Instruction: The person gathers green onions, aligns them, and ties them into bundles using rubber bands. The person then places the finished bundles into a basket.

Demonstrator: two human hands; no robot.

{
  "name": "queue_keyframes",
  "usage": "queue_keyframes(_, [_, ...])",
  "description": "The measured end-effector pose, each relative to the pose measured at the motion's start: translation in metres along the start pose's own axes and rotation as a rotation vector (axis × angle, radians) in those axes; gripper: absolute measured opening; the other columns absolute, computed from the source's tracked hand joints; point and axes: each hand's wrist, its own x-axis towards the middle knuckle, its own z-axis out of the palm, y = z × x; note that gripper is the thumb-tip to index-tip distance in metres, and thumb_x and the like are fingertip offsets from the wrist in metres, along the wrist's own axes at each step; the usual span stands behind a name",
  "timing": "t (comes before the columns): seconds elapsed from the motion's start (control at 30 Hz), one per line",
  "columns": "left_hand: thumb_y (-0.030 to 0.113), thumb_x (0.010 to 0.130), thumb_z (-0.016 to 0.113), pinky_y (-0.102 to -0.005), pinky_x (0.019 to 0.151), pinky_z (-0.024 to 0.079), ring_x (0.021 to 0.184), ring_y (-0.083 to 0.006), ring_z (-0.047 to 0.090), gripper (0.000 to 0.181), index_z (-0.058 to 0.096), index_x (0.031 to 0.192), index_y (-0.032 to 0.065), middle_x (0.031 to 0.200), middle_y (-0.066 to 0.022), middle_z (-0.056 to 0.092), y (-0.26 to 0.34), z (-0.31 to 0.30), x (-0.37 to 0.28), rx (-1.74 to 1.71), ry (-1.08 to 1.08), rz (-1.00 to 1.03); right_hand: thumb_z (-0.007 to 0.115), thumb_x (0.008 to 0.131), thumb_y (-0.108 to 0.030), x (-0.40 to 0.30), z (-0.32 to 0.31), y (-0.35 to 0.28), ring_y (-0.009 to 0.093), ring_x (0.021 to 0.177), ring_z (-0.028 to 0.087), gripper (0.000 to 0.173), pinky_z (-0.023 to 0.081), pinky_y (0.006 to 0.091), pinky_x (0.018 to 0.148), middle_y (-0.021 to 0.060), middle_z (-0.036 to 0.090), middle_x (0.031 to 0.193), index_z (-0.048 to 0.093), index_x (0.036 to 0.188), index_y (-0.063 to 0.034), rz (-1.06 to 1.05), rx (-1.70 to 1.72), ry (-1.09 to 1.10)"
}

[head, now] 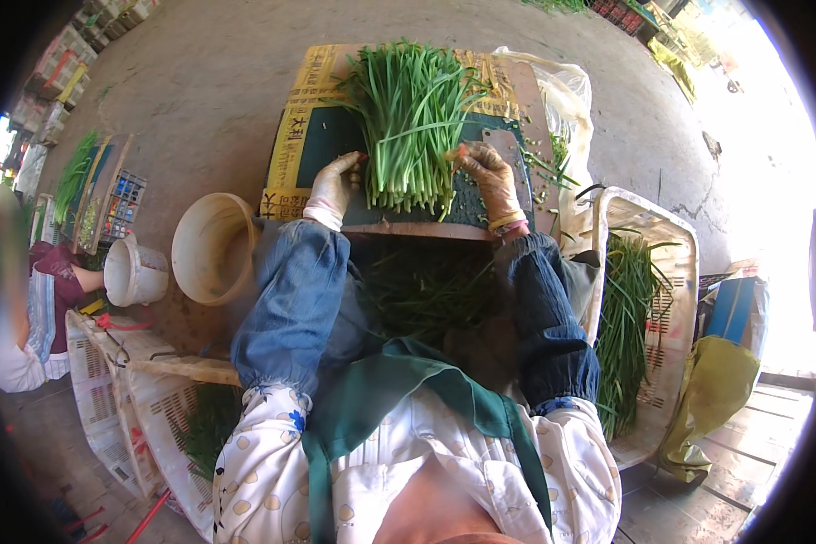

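Observation:
A thick bunch of green garlic chives [411, 129] lies on a green-topped work board [319, 146], its pale cut ends towards me. My left hand [334, 185], in a thin soiled glove, is at the bunch's left side with curled fingers. On the right side, my right hand [491, 178], also gloved, has thumb and fingertips brought together close to the stems. Small red bits show at the fingertips of both hands; whether they are a tie or part of the gloves, I cannot tell. Beside my right hand lies a flat grey cleaver blade [510, 151], partly covered by that hand.
Chive scraps [551, 163] litter the board's right edge by a clear plastic bag [571, 88]. A white crate [680, 238] of chives stands right. Left are a beige bucket [211, 248], a white pail [134, 272], more crates [156, 408] and another person [58, 272].

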Motion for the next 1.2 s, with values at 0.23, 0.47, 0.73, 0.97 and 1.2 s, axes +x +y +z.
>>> queue_keyframes(0.23, [0.025,0.099,0.067,-0.0193,0.054,0.038,0.061,-0.0058,0.048,0.019,0.065,0.099,0.0061,0.078,0.0040,0.058,0.024,0.015,-0.017,-0.282,-0.266,-0.185,0.071,0.095,-0.014,0.037,0.026,0.007,0.009,0.092,0.063,0.021,0.048,0.0255,0.081,0.0032,0.075,0.103,0.071,0.112,-0.0016,0.119,-0.067,-0.109])
queue_keyframes(0.47, [0.023,0.089,0.078,-0.0185,0.052,0.034,0.059,-0.0020,0.047,0.014,0.065,0.087,0.0165,0.071,0.0098,0.057,0.023,0.044,-0.019,0.241,-0.117,0.070,0.072,0.091,-0.003,0.062,0.043,0.013,0.010,0.092,0.065,0.013,0.052,0.0254,0.087,0.0047,0.073,0.108,0.072,0.104,-0.0022,-0.173,-0.055,-0.191])
queue_keyframes(0.73, [0.015,0.089,0.073,-0.0273,0.076,0.049,0.077,-0.0127,0.060,0.010,0.066,0.091,0.0079,0.084,0.0001,0.063,-0.003,0.029,0.014,0.261,0.010,0.202,0.074,0.089,-0.005,0.062,0.086,0.004,0.014,0.095,0.068,0.017,0.054,0.0288,0.092,0.0066,0.075,0.103,0.074,0.105,0.0009,-0.045,-0.053,-0.242])
queue_keyframes(0.97, [0.011,0.090,0.067,-0.0296,0.075,0.049,0.080,-0.0121,0.060,0.008,0.066,0.092,0.0038,0.079,-0.0030,0.066,-0.024,0.025,0.027,0.578,0.127,0.444,0.074,0.085,0.001,0.054,0.114,0.013,0.016,0.094,0.069,0.010,0.054,0.0294,0.087,0.0078,0.074,0.101,0.075,0.095,-0.0015,-0.117,-0.162,-0.293])
queue_keyframes(1.2, [0.007,0.086,0.064,-0.0329,0.077,0.053,0.085,-0.0217,0.068,0.018,0.066,0.104,0.0033,0.092,-0.0122,0.071,-0.040,0.009,0.015,0.768,0.137,0.506,0.078,0.084,-0.007,0.037,0.133,0.058,0.013,0.089,0.069,0.013,0.054,0.0271,0.082,0.0079,0.074,0.094,0.076,0.097,-0.0032,0.161,-0.315,-0.050])
